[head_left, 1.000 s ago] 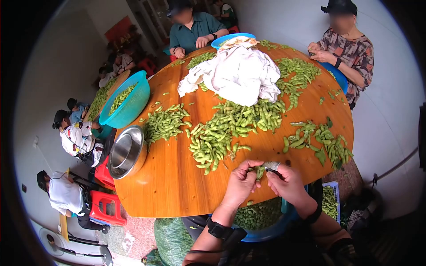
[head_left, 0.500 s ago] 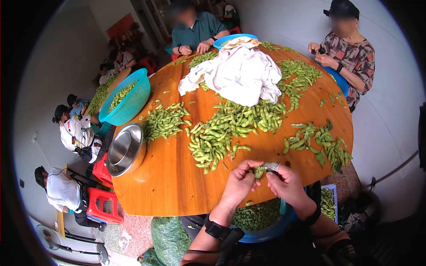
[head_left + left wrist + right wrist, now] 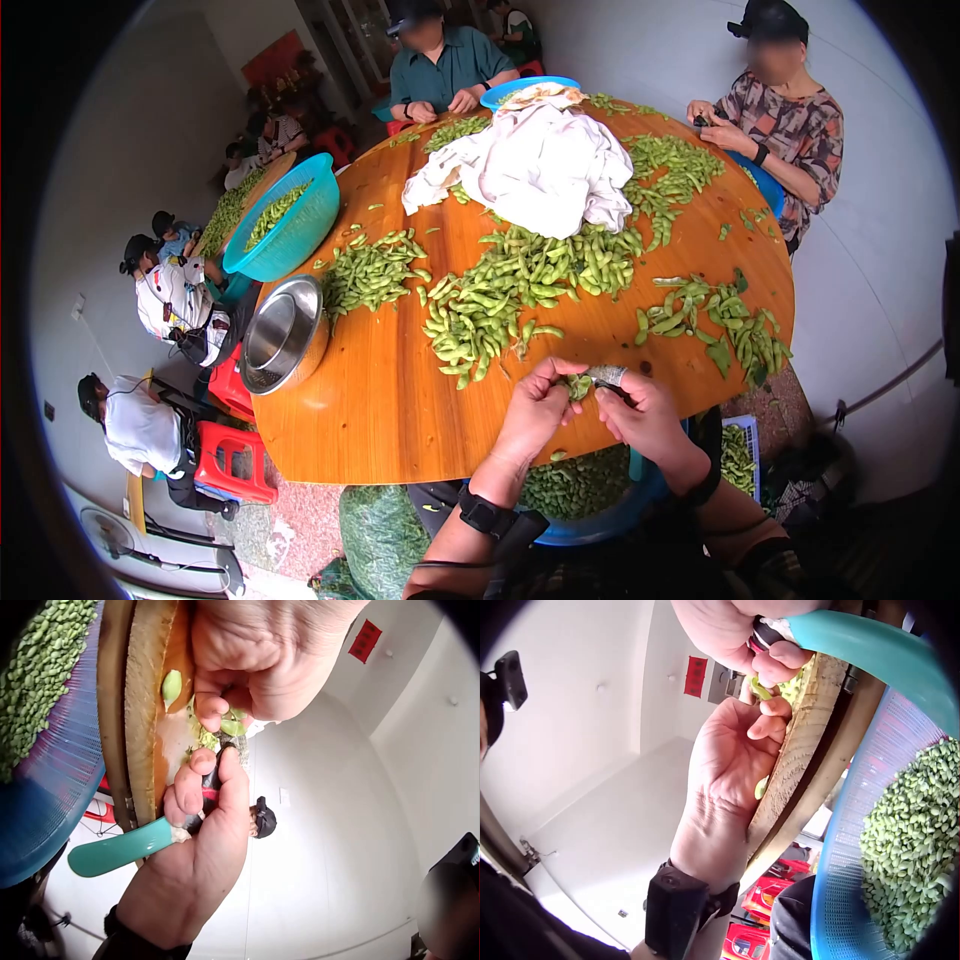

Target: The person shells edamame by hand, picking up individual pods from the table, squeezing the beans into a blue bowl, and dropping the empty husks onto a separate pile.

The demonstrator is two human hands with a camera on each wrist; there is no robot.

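Over the table's near edge, my left hand [image 3: 535,412] pinches a split green pod [image 3: 578,386] between thumb and fingers. Close beside it, my right hand [image 3: 645,420] grips a tool whose teal handle [image 3: 124,847] sticks out below the palm in the left wrist view; a dark part with a red band lies between its fingers. A silvery wrap [image 3: 607,376] shows at the right index finger. One loose pod [image 3: 172,687] lies near the wooden edge. Green pods [image 3: 475,325] are heaped on the table [image 3: 380,420] beyond both hands.
Below the table edge, a blue basket [image 3: 829,877] holds shelled beans. A white cloth [image 3: 545,170], a teal basin [image 3: 310,220] and metal bowls [image 3: 305,350] stand around the pods. People sit across and at the right; red stools [image 3: 235,480] are at the left.
Both my hands have shifted slightly up and left, still close together around the pod. The person across has spread their hands a little, and the person at the right has moved theirs slightly.
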